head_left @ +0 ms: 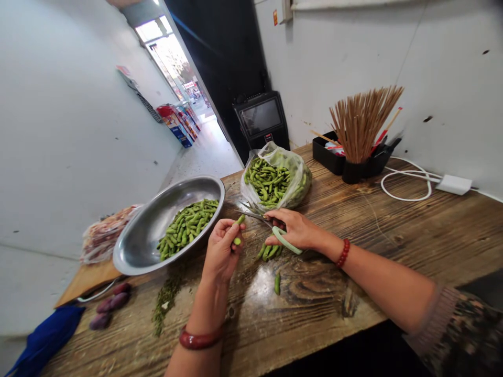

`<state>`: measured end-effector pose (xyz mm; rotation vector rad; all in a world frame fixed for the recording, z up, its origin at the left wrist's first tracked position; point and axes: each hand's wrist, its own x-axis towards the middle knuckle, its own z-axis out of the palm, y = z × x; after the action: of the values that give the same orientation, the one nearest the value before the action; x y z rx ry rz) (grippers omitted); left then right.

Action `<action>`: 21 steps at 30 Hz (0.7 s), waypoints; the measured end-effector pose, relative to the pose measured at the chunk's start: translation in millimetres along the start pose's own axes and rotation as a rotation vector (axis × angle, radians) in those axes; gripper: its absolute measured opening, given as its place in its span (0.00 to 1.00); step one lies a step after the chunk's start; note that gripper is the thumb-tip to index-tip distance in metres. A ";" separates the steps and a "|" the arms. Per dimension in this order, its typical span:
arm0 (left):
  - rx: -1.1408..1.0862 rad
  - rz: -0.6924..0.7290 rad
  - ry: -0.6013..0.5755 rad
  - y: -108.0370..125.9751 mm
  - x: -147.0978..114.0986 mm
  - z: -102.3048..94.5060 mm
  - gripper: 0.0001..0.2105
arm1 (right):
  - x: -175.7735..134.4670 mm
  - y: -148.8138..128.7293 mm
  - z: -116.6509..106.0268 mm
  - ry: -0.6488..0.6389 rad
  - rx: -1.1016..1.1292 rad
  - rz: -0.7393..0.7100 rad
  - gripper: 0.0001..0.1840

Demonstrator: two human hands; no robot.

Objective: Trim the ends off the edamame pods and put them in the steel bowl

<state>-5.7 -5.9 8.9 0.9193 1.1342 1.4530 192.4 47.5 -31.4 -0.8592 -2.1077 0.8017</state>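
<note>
Pinched in my left hand (pixel 223 246) is a green edamame pod (pixel 240 219), with a second green piece showing lower between the fingers. My right hand (pixel 293 228) grips a pair of scissors (pixel 286 241) with pale green handles. Their parted blades point left, close to the pod. Beyond the blades stands a clear plastic bag (pixel 301 178) full of edamame pods. A small pile of pods (pixel 270 252) lies beneath my right hand, and one loose pod (pixel 277 283) lies nearer me. To the left, a steel basin (pixel 151 220) holds a heap of pods (pixel 188 225).
Trimmings (pixel 165 303) and several purple tubers (pixel 110 306) lie left on the wooden table (pixel 306 324). A bagged reddish item (pixel 106 235) rests on a board (pixel 88 280) behind the basin. Skewers (pixel 361 125) stand in a black holder (pixel 328 154) at the back right, beside a white cable (pixel 404 198).
</note>
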 end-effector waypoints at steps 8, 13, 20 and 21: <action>0.067 -0.019 -0.060 -4.3 -3.1 7.5 0.14 | -2.1 -4.3 4.0 -0.021 0.017 0.016 0.34; 0.075 -0.006 -0.062 -1.7 -4.9 10.5 0.13 | -0.7 -2.1 3.7 -0.005 0.035 0.007 0.32; 0.175 0.044 0.002 1.5 -3.8 4.5 0.14 | -0.1 -2.3 0.9 -0.023 0.047 -0.004 0.32; 0.205 0.062 0.013 1.5 -3.1 2.6 0.14 | -0.3 -2.9 0.5 -0.027 0.047 -0.002 0.31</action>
<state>-3.0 -8.5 11.1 1.0960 1.2918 1.4119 191.2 45.4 -29.6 -0.8257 -2.1044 0.8637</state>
